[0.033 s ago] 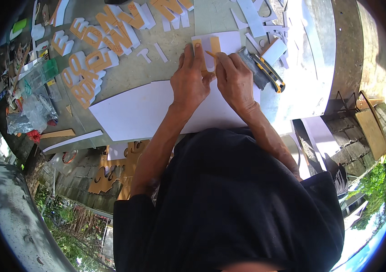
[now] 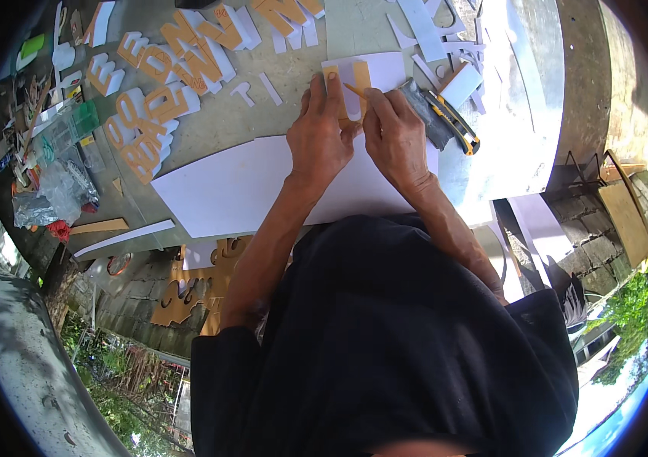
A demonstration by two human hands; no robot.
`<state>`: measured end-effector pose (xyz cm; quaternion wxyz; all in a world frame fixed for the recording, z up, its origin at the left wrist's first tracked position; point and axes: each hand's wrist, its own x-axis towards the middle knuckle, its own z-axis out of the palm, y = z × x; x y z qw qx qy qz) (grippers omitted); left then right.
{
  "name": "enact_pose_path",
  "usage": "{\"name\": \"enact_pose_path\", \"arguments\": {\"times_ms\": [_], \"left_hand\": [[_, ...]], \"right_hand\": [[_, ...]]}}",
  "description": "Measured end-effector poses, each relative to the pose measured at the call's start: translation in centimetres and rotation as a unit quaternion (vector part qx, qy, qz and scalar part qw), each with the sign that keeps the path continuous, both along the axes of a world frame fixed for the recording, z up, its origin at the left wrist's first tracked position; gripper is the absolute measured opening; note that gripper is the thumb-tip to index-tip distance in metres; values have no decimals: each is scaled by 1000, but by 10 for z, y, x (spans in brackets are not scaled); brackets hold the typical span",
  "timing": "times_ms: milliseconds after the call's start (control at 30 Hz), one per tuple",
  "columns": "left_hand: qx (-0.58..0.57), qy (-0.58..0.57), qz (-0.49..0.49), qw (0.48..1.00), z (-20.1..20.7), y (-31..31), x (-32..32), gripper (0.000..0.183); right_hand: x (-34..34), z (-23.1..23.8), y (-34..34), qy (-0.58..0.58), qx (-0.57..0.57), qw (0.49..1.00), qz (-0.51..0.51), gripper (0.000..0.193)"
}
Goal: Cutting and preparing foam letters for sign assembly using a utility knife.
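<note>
My left hand presses a tan-faced, U-shaped piece against a white sheet, its index finger along the left arm of the U and its thumb near the bottom. In my right hand is a yellow-orange pencil, pinched between thumb and fingers. The pencil slants over the inside of the U, where white shows. Whether its tip touches the sheet I cannot tell. Under my wrists lies a larger white sheet. Beside my right hand, a yellow and black utility knife rests by a dark grey cloth-like piece.
Thick tan-faced cut-out letters cluster at the table's far left. White offcuts lie at the far right, with a white block. A plastic bag and a green-lidded clear box crowd the left edge. Cut brown boards lie below the table.
The pencil has shifted slightly up and to the left, and a bit more of its shaft shows. My left hand and the U-shaped piece stay in place.
</note>
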<state>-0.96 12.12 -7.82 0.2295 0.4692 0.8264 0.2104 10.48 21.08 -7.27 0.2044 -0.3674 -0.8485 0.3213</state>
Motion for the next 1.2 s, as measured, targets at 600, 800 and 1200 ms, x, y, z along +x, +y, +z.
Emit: {"name": "enact_pose_path", "arguments": {"times_ms": [600,800,1200], "left_hand": [[1,-11,-35,999,-5,-1,-5,92],[13,-18,-35,999,-7,-3,-5,90],[23,-18,-35,999,-9,-2,-6,90]], "right_hand": [[-22,-12,-4,-27,67,996,-49,8],[-26,-14,-3,-18,71,996,-43,11],[-23,-7,-5,-58,49,997,-19,31]]}}
